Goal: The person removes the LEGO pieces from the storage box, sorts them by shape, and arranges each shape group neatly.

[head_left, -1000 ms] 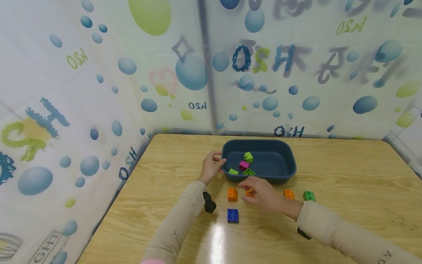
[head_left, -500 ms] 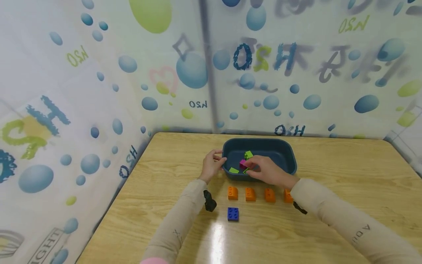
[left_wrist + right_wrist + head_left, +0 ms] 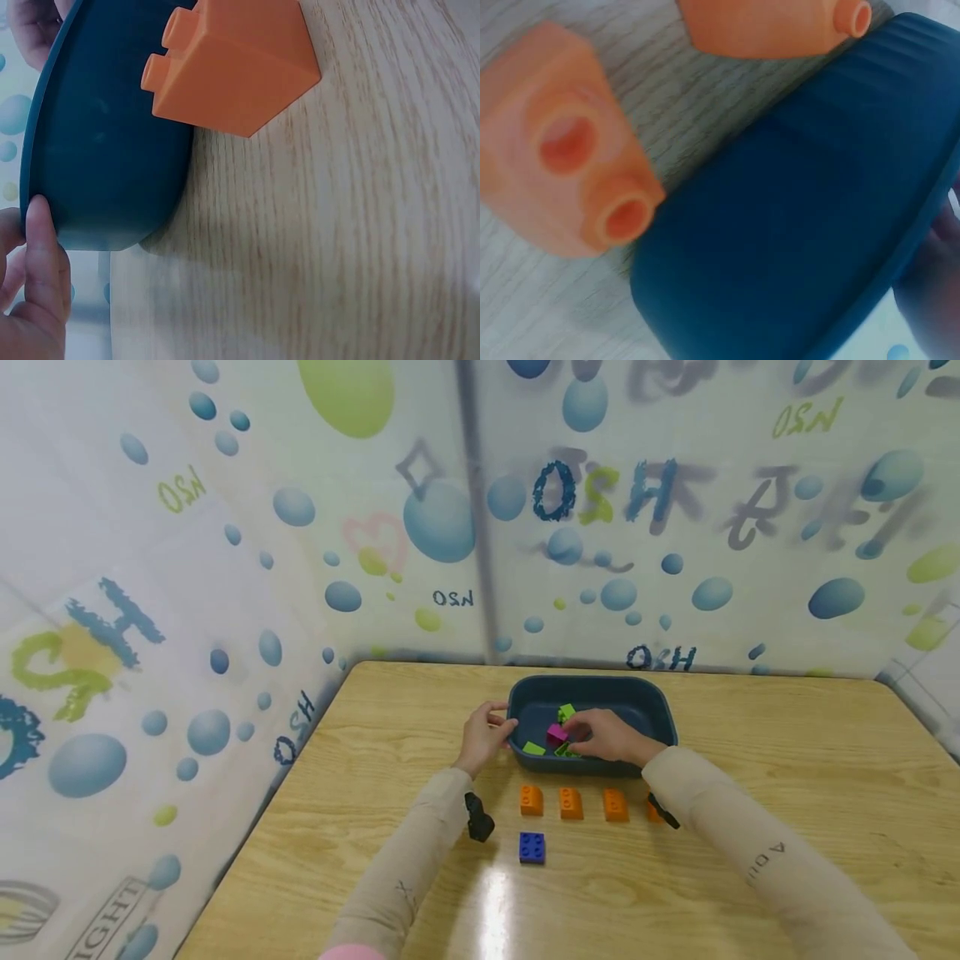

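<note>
My left hand grips the left end of a dark blue plastic tub, thumb and fingers on either side of its rim. Over the tub's front rim reaches my right hand, fingertips bent down among toy building blocks. Closest to them are a magenta block and a green piece; whether they pinch one is hidden. Another green block lies behind, and a flat green piece at the left. The right wrist view catches the hand only at its edge, beyond the tub wall.
In front of the tub runs a row of several orange blocks, from the leftmost orange block to one partly under my right wrist. A blue block sits nearer me. A patterned wall stands behind the wooden table.
From the row of orange blocks, my right hand has moved up into the tub, then stayed among the blocks there. My right sleeve now covers the green block on the table. My left hand stays put.
</note>
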`<state>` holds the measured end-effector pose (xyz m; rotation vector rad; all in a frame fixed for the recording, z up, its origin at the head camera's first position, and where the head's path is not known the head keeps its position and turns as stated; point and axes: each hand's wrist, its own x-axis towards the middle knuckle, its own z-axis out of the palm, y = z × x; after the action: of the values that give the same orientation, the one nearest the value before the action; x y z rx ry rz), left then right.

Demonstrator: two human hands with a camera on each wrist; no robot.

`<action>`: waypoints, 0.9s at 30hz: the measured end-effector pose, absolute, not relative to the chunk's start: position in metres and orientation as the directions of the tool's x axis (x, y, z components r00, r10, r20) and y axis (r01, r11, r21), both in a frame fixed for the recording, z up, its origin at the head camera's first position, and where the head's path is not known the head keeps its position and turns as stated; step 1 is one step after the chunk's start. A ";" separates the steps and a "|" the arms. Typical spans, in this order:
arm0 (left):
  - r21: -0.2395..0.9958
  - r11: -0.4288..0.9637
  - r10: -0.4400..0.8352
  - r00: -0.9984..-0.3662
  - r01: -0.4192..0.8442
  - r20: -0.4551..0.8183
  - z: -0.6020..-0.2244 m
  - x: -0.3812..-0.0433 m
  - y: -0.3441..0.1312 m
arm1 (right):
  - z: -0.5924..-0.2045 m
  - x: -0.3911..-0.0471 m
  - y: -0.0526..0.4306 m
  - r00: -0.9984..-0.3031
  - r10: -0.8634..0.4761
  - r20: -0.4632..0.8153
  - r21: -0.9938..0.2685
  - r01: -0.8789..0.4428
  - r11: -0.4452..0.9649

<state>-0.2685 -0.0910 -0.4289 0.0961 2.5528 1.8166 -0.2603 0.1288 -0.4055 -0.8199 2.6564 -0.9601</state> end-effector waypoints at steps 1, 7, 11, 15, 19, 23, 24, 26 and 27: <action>0.944 0.328 0.054 -0.998 0.048 0.032 -0.429 -0.269 -0.091 | -0.406 -0.261 0.128 -0.819 -0.574 0.000 -0.635 -0.443 0.633; 0.940 0.337 0.056 -0.998 0.052 0.036 -0.429 -0.270 -0.090 | -0.410 -0.266 0.126 -0.807 -0.590 0.021 -0.604 -0.480 0.636; 0.939 0.340 0.054 -0.998 0.045 0.029 -0.430 -0.270 -0.089 | -0.414 -0.267 0.124 -0.821 -0.570 0.031 -0.587 -0.477 0.654; 0.938 0.346 0.049 -0.999 0.035 0.019 -0.430 -0.270 -0.088 | -0.417 -0.267 0.123 -0.818 -0.574 0.039 -0.587 -0.484 0.649; 0.938 0.346 0.046 -0.999 0.029 0.014 -0.430 -0.269 -0.089 | -0.419 -0.268 0.123 -0.808 -0.587 0.041 -0.591 -0.494 0.638; 0.937 0.347 0.046 -0.999 0.035 0.020 -0.429 -0.268 -0.089 | -0.419 -0.270 0.122 -0.800 -0.600 0.022 -0.597 -0.492 0.634; 0.938 0.345 0.046 -0.999 0.037 0.022 -0.428 -0.267 -0.089 | -0.418 -0.270 0.122 -0.799 -0.601 0.013 -0.603 -0.486 0.633; 0.938 0.344 0.045 -0.999 0.039 0.025 -0.427 -0.267 -0.090 | -0.418 -0.270 0.121 -0.804 -0.595 -0.010 -0.616 -0.464 0.637; 0.938 0.344 0.046 -0.999 0.040 0.026 -0.427 -0.266 -0.090 | -0.417 -0.270 0.120 -0.806 -0.592 -0.022 -0.624 -0.452 0.638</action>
<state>-0.2665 -0.0898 -0.4265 0.0826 2.5712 1.7947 -0.2701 0.1204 -0.4174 -0.8528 2.6341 -0.9124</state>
